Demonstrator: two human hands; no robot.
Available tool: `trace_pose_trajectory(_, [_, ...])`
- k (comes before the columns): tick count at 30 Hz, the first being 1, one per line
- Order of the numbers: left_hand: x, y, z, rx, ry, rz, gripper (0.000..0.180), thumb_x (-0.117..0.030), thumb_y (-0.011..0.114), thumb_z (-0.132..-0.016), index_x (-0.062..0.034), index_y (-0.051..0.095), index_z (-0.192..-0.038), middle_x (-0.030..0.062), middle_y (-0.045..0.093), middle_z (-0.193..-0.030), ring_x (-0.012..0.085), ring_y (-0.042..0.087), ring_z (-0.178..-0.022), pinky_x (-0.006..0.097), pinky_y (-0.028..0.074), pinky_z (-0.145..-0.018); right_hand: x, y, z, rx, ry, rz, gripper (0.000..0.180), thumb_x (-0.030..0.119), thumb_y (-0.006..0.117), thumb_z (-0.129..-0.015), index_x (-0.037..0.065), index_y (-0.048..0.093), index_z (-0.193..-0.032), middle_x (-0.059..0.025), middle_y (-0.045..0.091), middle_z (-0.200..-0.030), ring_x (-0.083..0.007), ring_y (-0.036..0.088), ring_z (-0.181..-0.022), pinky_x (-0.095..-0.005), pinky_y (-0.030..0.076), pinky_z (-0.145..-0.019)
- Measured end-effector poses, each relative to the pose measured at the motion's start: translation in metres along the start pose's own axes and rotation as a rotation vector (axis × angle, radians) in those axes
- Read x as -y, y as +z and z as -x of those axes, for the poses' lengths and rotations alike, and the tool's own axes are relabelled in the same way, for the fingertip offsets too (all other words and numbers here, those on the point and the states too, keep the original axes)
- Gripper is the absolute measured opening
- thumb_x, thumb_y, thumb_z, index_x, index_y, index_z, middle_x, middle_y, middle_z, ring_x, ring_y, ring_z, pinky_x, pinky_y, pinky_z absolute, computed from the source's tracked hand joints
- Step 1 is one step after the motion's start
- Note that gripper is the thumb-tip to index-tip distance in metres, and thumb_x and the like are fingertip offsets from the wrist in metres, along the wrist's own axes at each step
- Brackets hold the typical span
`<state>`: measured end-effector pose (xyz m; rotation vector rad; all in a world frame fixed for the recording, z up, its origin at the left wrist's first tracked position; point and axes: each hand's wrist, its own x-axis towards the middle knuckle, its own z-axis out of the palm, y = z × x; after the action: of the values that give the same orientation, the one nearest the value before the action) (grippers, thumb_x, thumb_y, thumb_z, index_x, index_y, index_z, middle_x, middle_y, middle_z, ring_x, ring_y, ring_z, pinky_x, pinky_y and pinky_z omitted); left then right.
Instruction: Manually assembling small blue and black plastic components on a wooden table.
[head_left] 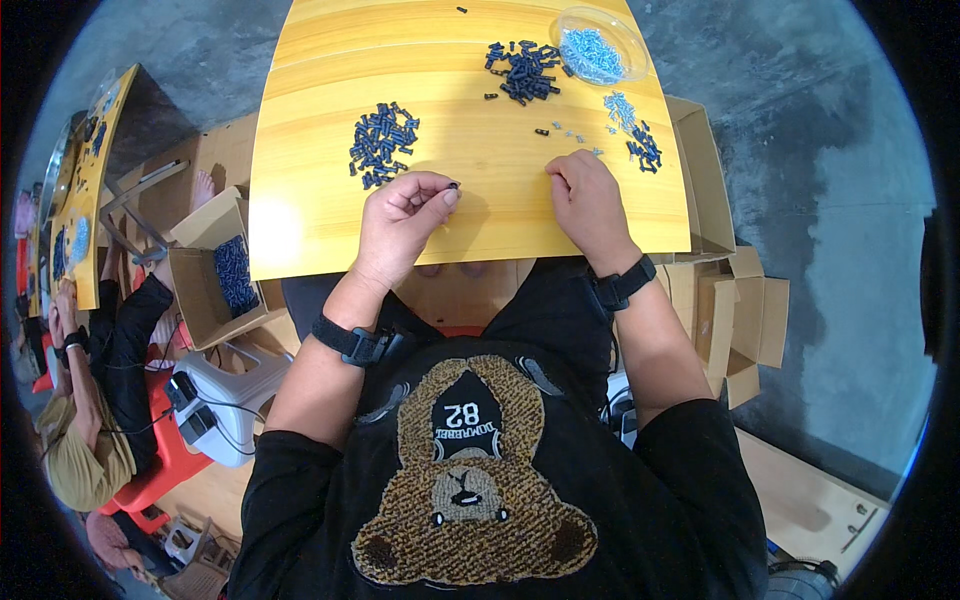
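My left hand (405, 218) is over the near part of the yellow table (490, 225), thumb and fingertips pinched on a small black part (454, 186). To its right, my right hand (588, 202) rests low over the tabletop with curled fingers; whatever it may hold is hidden. A heap of small dark blue-black parts (383, 142) lies just beyond my left hand. Farther off is a second heap of black parts (526, 72). Small light blue pieces (620, 110) and a little dark pile (645, 148) lie beyond my right hand, with a few loose pieces nearby.
A clear round tub (638, 62) of light blue pieces stands at the far right corner. Cardboard boxes (715, 190) flank the table on the right. An open carton (190, 290) with dark parts is at the left. Another person (90, 420) sits at a table farther left.
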<state>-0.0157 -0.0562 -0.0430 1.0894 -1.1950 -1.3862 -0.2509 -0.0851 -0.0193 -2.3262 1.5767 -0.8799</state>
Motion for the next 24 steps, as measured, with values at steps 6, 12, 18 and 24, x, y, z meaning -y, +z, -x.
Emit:
trace_pose_trajectory(6, [0.001, -0.001, 0.000, 0.012, 0.005, 0.022, 0.014, -0.008, 0.061, -0.087, 0.0010, 0.062, -0.098, 0.0033, 0.066, -0.084, 0.0067, 0.056, -0.069, 0.020, 0.046, -0.065, 0.000, 0.001, 0.004, 0.029, 0.013, 0.005, 0.009, 0.003, 0.053, -0.081, -0.001, 0.061, -0.082, -0.0170, 0.056, -0.079, -0.0353, 0.055, -0.079, -0.0414, 0.046, -0.072])
trace_pose_trajectory(12, [-0.001, -0.001, 0.001, 0.005, -0.002, -0.009, 0.014, -0.008, 0.061, -0.087, 0.0015, 0.062, -0.098, 0.0036, 0.066, -0.084, 0.0069, 0.056, -0.070, 0.020, 0.047, -0.066, 0.002, 0.001, 0.003, 0.039, -0.001, -0.025, 0.007, 0.003, 0.055, -0.080, -0.001, 0.060, -0.081, -0.0164, 0.057, -0.079, -0.0343, 0.056, -0.080, -0.0406, 0.047, -0.072])
trace_pose_trajectory(18, [0.001, -0.001, 0.001, 0.006, -0.001, 0.000, 0.014, -0.008, 0.061, -0.087, 0.0015, 0.062, -0.098, 0.0038, 0.066, -0.085, 0.0073, 0.056, -0.071, 0.021, 0.047, -0.066, 0.012, -0.002, 0.000, 0.021, 0.032, -0.177, 0.005, 0.001, 0.057, -0.078, 0.000, 0.060, -0.081, -0.0151, 0.059, -0.079, -0.0319, 0.057, -0.078, -0.0368, 0.047, -0.069])
trace_pose_trajectory(24, [0.000, -0.001, 0.001, -0.001, -0.010, -0.005, 0.014, -0.008, 0.062, -0.087, 0.0015, 0.062, -0.097, 0.0041, 0.066, -0.085, 0.0075, 0.056, -0.071, 0.021, 0.047, -0.067, 0.020, -0.004, -0.003, 0.018, 0.092, -0.214, 0.007, 0.002, 0.058, -0.077, 0.001, 0.061, -0.082, -0.0139, 0.060, -0.078, -0.0289, 0.059, -0.073, -0.0342, 0.048, -0.065])
